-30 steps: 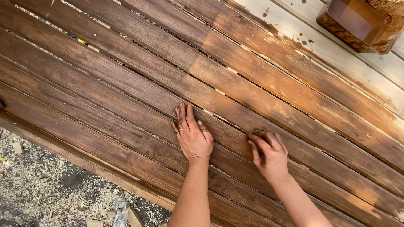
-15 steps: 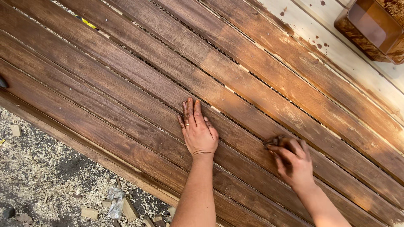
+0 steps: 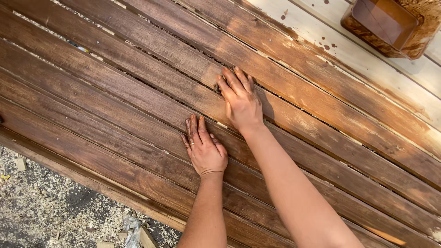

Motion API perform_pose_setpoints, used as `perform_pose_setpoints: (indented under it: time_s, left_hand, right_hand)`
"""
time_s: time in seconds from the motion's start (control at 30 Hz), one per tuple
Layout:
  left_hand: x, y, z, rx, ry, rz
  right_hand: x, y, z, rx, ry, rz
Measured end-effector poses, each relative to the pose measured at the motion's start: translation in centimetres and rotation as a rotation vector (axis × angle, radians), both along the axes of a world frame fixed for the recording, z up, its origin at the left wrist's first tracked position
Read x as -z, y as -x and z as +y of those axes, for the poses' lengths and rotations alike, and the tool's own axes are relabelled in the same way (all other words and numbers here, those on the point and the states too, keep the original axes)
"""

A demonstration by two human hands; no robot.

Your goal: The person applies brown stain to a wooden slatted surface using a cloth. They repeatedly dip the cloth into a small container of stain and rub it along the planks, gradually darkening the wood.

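Dark brown stained wooden slats [image 3: 115,119] run diagonally across the view. My left hand [image 3: 204,150] lies flat on one slat, fingers together and stained, holding nothing. My right hand [image 3: 240,100] reaches further up, just beyond the left, with its fingers pressed down on a small dark stain-soaked pad [image 3: 217,87] that peeks out at the fingertips. The slat under it is lighter and patchy towards the right [image 3: 330,119].
A stain-smeared plastic tub [image 3: 386,25] sits on pale bare planks [image 3: 367,69] at the upper right. Drips mark the pale wood. Below the slats' lower edge, at bottom left, is ground covered in sawdust and wood scraps [image 3: 50,211].
My right hand has slid with the pad up and left along the slats, from right of my left hand to beyond it. My left hand stays flat on its slat.
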State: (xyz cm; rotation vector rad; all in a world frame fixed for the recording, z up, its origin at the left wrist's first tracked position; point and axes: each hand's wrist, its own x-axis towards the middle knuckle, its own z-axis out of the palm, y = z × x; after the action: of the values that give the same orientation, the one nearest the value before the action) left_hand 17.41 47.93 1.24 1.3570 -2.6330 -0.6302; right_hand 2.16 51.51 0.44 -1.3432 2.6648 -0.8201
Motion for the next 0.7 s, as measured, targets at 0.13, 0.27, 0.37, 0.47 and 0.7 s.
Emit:
perform_pose_setpoints:
  time_s: [0.13, 0.27, 0.37, 0.47, 0.7]
  left_hand:
    - [-0.3, 0.3, 0.2, -0.002, 0.027, 0.03]
    - [-0.5, 0.7, 0.2, -0.001, 0.047, 0.036]
    - [-0.5, 0.8, 0.3, 0.012, 0.042, -0.018]
    - [-0.4, 0.8, 0.4, 0.015, 0.039, -0.024]
    - [-0.3, 0.8, 0.5, 0.031, 0.081, -0.036]
  right_hand:
    - [-1.0, -0.4, 13.0, 0.064, -0.078, 0.014]
    - [-1.8, -1.5, 28.0, 0.532, -0.257, 0.049]
    - [-1.5, -1.5, 32.3, 0.904, -0.297, -0.018]
    - [0.2, -2.1, 26.3, 1.119, -0.249, 0.062]
    - [0.5, -3.6, 11.4, 0.371, -0.135, -0.09]
